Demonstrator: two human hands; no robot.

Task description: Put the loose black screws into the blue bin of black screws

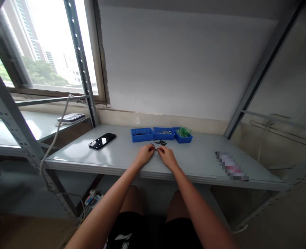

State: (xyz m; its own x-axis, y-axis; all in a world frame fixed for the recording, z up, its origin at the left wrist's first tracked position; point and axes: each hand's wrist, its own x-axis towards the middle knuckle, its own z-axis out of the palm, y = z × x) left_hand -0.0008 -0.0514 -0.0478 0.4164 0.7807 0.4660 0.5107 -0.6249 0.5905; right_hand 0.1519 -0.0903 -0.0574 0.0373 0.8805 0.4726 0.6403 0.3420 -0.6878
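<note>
Close together over the grey table (121, 152), my left hand (145, 154) and my right hand (166, 154) pinch with their fingertips. A small dark piece (156, 149) shows between them; its exact shape is too small to tell. Just beyond the fingers lies a loose pile of small black parts (161, 142). Behind the pile stand three blue bins side by side: the left bin (142, 137) holds dark parts, the middle bin (164, 136) holds silvery metal parts, and the right bin (184, 139) holds green pieces.
A black phone (102, 141) lies on the table's left part. A blurred-out flat item (232, 166) rests near the right front edge. Metal shelf posts (82, 65) rise at both sides, and a white cable (56, 135) hangs at the left.
</note>
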